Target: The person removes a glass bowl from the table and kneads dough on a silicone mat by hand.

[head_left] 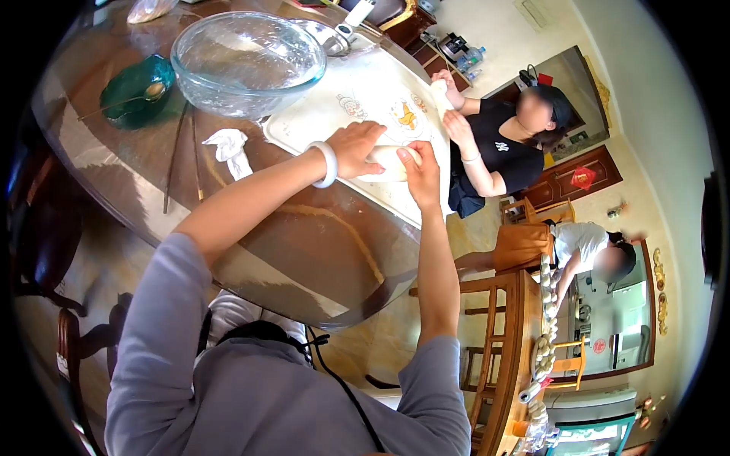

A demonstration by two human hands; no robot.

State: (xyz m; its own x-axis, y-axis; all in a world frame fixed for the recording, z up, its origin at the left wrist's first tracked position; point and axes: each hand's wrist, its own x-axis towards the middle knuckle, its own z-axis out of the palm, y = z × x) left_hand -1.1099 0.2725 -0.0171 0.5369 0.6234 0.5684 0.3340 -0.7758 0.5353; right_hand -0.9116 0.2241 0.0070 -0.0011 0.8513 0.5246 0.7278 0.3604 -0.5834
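Observation:
A pale roll of dough (391, 163) lies near the front edge of a white board (319, 99) printed with cartoon figures. My left hand (354, 150), with a pale bangle at the wrist, cups the left end of the dough. From the other side my right hand (424, 176) grips its right end, thumb on top. Parts of the dough are hidden under the fingers. A crumpled white cloth (229, 150) rests on the table to the left of the board.
A large glass bowl (247, 72) overlaps the board's back left, beside a green bowl (129, 95) with a spoon. Chopsticks (196, 156) lie nearby. A person in black (502, 144) handles dough across the board; another person (582, 247) leans over a wooden table (525, 304) bearing several dough pieces.

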